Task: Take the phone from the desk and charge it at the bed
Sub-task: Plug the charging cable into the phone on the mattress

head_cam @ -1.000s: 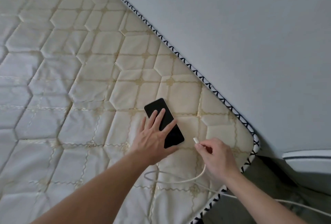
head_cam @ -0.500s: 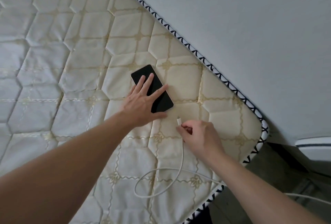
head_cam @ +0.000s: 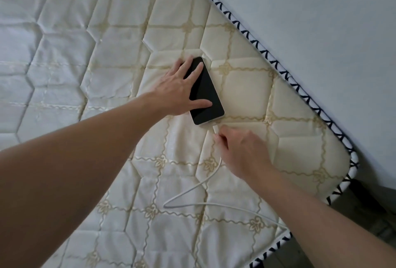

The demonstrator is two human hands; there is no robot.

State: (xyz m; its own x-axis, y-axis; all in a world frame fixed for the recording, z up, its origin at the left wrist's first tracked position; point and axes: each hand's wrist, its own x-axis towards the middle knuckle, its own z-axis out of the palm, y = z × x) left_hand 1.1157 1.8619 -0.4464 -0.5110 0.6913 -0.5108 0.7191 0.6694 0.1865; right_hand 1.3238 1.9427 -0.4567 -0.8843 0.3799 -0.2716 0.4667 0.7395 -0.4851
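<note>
A bare quilted mattress (head_cam: 246, 88) with cream hexagon stitching and black-and-white piping along its edge fills the view. A dark-screened phone (head_cam: 205, 94) lies flat on it near the rounded corner, and a white cable (head_cam: 192, 195) loops across the quilting from the phone's lower end to the mattress edge.

Glossy phone (head_cam: 205, 94), quilted cloth mattress (head_cam: 120, 38)
</note>
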